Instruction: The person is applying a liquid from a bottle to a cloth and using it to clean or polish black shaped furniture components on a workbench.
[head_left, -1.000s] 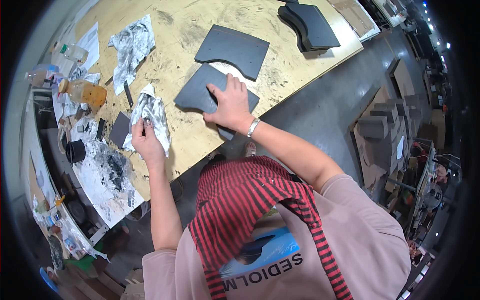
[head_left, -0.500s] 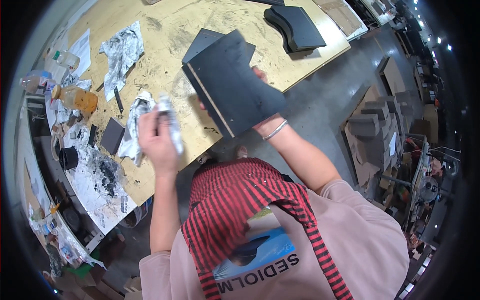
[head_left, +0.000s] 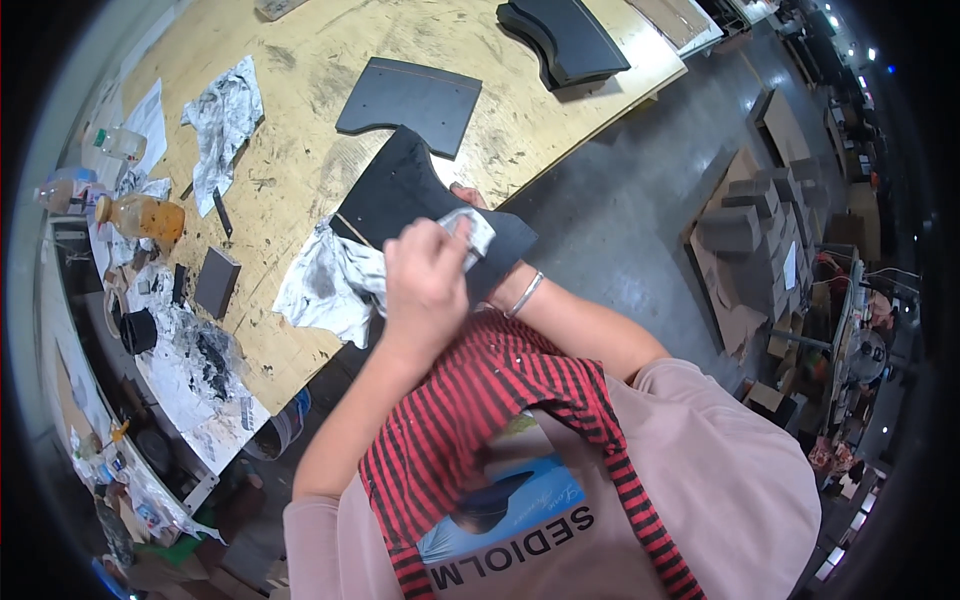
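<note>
My left hand [head_left: 425,275] is closed around a crumpled white rag [head_left: 335,285] with dark smudges. It presses part of the rag onto the face of a black curved-edge panel [head_left: 395,185], and the loose end hangs to the left over the table edge. My right hand [head_left: 468,196] grips the panel from beneath along its curved right side; most of it is hidden by the panel, with fingertips showing at the edge. The panel is held tilted near my apron. Just beyond it, a similar dark panel [head_left: 415,100] lies flat on the table.
A stack of dark curved panels [head_left: 570,45] sits at the far right of the worktable [head_left: 300,90]. On the left are another stained rag [head_left: 222,125], a bottle of orange-brown liquid [head_left: 145,218], a small dark block [head_left: 217,282] and a black cup [head_left: 138,330]. Boards are piled [head_left: 750,230] on the right.
My left hand has moved right with the rag, from beside the panel onto its face. The held panel has come lower and closer to me, uncovering more of the panel on the table.
</note>
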